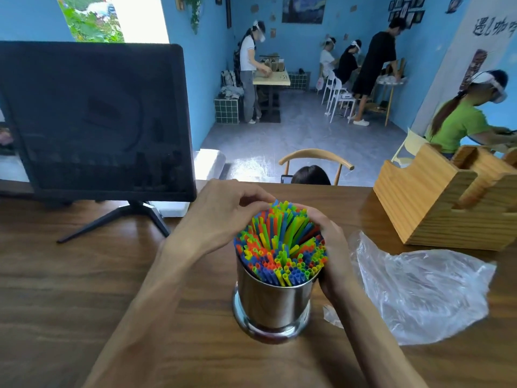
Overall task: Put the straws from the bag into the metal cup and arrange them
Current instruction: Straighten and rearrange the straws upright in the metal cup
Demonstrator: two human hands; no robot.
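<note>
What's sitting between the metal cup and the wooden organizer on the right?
In the head view, the clear plastic bag lies crumpled on the table between the metal cup and the wooden organizer; the right hand at the straws is there too.

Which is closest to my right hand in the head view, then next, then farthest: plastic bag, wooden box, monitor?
From the right hand:
1. Plastic bag, just right of it on the table.
2. Wooden box, farther back on the right.
3. Monitor, far left, beyond the cup.
</note>
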